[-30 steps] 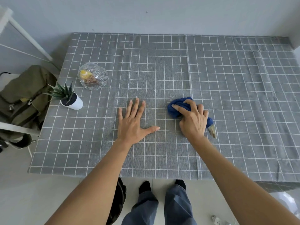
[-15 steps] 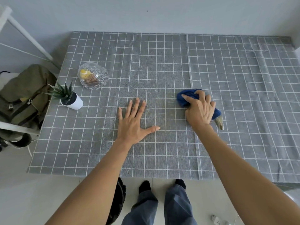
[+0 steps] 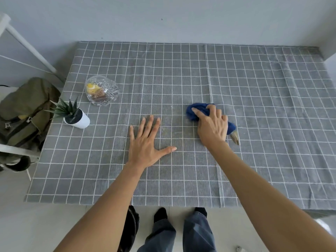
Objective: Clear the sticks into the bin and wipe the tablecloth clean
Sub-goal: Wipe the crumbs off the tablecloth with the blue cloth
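A grey tablecloth (image 3: 254,106) with a white grid covers the table. My right hand (image 3: 212,127) grips a bunched blue cloth (image 3: 197,110) and presses it onto the tablecloth near the middle. A beige tag (image 3: 235,137) of the cloth sticks out behind the hand. My left hand (image 3: 145,142) lies flat on the tablecloth with its fingers spread, just left of the blue cloth. A faint pale smear (image 3: 174,122) shows on the fabric between the two hands. No sticks and no bin are in view.
A clear glass dish (image 3: 101,90) with yellow and brown contents stands at the left. A small spiky plant in a white pot (image 3: 76,119) is beside it near the left edge. An olive backpack (image 3: 21,113) rests on a white chair off the table's left side.
My right hand slid the blue cloth up and to the right, then back a little leftward. My left hand stayed flat in the same place.
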`<state>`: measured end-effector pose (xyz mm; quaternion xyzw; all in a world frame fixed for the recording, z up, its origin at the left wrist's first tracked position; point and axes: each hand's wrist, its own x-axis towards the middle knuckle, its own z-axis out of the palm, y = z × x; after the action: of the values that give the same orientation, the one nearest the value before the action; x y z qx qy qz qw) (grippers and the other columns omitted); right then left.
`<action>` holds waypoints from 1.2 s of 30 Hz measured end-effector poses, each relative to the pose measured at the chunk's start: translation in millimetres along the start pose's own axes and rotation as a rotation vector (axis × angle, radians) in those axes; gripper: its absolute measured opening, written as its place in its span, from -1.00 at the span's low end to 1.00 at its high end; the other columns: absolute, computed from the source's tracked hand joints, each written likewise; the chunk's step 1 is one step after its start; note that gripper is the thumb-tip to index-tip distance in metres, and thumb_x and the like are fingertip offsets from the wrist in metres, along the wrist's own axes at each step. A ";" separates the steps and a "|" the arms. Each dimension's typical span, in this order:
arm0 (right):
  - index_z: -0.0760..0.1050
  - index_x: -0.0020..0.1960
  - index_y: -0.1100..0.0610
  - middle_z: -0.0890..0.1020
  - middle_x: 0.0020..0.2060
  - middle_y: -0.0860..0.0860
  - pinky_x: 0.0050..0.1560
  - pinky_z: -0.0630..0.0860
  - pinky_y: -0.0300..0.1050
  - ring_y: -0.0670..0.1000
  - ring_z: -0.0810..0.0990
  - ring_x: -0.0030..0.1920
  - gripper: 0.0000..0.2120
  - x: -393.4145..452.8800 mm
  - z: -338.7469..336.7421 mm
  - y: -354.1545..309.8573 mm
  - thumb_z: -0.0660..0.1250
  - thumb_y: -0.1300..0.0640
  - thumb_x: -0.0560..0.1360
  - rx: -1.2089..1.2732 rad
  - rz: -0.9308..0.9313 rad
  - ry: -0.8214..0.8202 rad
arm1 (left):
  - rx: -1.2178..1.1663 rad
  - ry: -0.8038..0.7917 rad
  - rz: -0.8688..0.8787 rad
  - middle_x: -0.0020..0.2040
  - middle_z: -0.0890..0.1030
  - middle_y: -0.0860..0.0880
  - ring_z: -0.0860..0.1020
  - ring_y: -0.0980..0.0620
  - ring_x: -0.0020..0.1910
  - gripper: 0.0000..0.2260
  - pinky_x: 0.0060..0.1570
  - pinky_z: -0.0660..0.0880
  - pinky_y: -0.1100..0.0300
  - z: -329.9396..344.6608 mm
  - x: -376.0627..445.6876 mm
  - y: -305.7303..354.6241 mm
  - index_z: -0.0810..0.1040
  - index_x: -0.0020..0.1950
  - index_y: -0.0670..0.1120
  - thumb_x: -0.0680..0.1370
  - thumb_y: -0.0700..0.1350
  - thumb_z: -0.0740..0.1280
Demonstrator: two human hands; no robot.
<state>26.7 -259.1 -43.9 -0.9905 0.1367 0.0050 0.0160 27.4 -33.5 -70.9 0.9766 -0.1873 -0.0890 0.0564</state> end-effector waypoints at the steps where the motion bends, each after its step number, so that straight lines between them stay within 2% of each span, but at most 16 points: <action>1: 0.26 0.43 -0.20 0.34 0.28 0.09 0.13 0.27 0.01 0.12 0.35 0.15 -0.54 2.8 -0.4 6.2 0.13 0.11 0.58 -0.016 0.042 0.004 | -0.002 -0.002 0.001 0.56 -0.24 0.05 -0.25 -0.01 0.53 0.01 0.45 -0.23 -0.24 -0.2 -0.1 -0.2 -0.21 0.56 0.07 0.25 0.62 -0.24; 4: 0.28 0.43 -0.18 0.35 0.25 0.11 0.17 0.25 0.02 0.14 0.34 0.16 -0.56 9.2 -1.8 17.4 0.10 0.14 0.59 -0.020 0.145 0.011 | -0.003 -0.002 -0.001 0.56 -0.25 0.05 -0.26 -0.01 0.53 0.00 0.44 -0.24 -0.24 -0.5 -0.4 -0.6 -0.23 0.56 0.07 0.26 0.62 -0.23; 7: 0.32 0.41 -0.18 0.36 0.24 0.11 0.16 0.25 0.02 0.15 0.36 0.14 -0.57 8.7 -7.7 10.4 0.12 0.14 0.59 0.026 0.151 0.017 | 0.000 -0.005 -0.006 0.56 -0.25 0.04 -0.27 -0.01 0.53 0.00 0.45 -0.24 -0.24 -0.6 -1.0 -0.3 -0.24 0.55 0.07 0.26 0.62 -0.22; 10: 0.31 0.40 -0.17 0.37 0.24 0.10 0.10 0.27 0.02 0.15 0.37 0.13 -0.54 -4.7 -14.1 -15.3 0.18 0.15 0.55 0.090 0.033 0.041 | 0.000 0.007 -0.010 0.56 -0.24 0.04 -0.26 -0.01 0.53 0.00 0.45 -0.23 -0.24 0.1 -0.9 -0.2 -0.23 0.56 0.07 0.27 0.62 -0.21; 13: 0.30 0.40 -0.20 0.35 0.26 0.07 0.09 0.27 0.00 0.13 0.37 0.15 -0.54 -18.9 -7.2 -33.1 0.20 0.10 0.54 0.078 -0.127 -0.027 | -0.009 0.014 -0.007 0.57 -0.21 0.04 -0.23 -0.01 0.54 0.00 0.44 -0.22 -0.24 1.2 -0.6 0.3 -0.20 0.56 0.07 0.28 0.62 -0.18; 15: 0.30 0.39 -0.21 0.35 0.27 0.05 0.08 0.27 -0.01 0.12 0.38 0.13 -0.55 -15.5 -4.2 -29.2 0.20 0.09 0.54 0.066 -0.155 -0.047 | -0.011 0.024 -0.003 0.56 -0.21 0.05 -0.23 -0.01 0.54 -0.01 0.44 -0.22 -0.25 0.6 -0.6 -0.1 -0.19 0.56 0.07 0.28 0.62 -0.18; 23: 0.35 0.35 -0.22 0.37 0.24 0.02 0.07 0.26 -0.02 0.11 0.38 0.13 -0.54 -1.2 -6.9 1.9 0.23 0.12 0.50 0.033 -0.070 -0.070 | -0.002 0.002 -0.001 0.57 -0.21 0.05 -0.23 0.01 0.54 -0.01 0.45 -0.22 -0.24 -0.7 -1.2 -1.3 -0.20 0.56 0.07 0.28 0.61 -0.20; 28: 0.37 0.35 -0.21 0.39 0.21 0.04 0.11 0.28 0.00 0.11 0.40 0.14 -0.57 6.7 -11.7 30.6 0.21 0.12 0.53 0.003 0.063 -0.063 | 0.002 0.004 0.001 0.57 -0.22 0.04 -0.23 0.01 0.54 -0.01 0.45 -0.23 -0.23 -0.2 -0.8 -2.1 -0.21 0.56 0.07 0.27 0.62 -0.22; 32: 0.41 0.32 -0.21 0.44 0.13 0.04 0.10 0.27 -0.01 0.12 0.40 0.12 -0.59 21.8 -22.2 37.2 0.23 0.11 0.52 0.030 0.040 -0.090 | -0.009 -0.003 -0.002 0.56 -0.25 0.04 -0.25 0.01 0.53 0.01 0.44 -0.27 -0.24 0.6 -0.2 -0.9 -0.22 0.56 0.06 0.26 0.62 -0.22; 36: 0.45 0.29 -0.22 0.45 0.11 0.01 0.03 0.25 -0.02 0.12 0.39 0.05 -0.59 28.0 -27.6 27.6 0.21 0.14 0.53 0.132 -0.005 0.013 | -0.060 -0.009 -0.024 0.54 -0.26 0.05 -0.24 0.05 0.53 -0.07 0.39 -0.37 -0.16 -6.0 15.1 3.7 -0.22 0.55 0.06 0.30 0.56 -0.34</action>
<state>46.3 -294.1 -17.6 -0.9876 0.1344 -0.0104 0.0804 41.1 -42.1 -66.8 0.9762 -0.1732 -0.0999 0.0838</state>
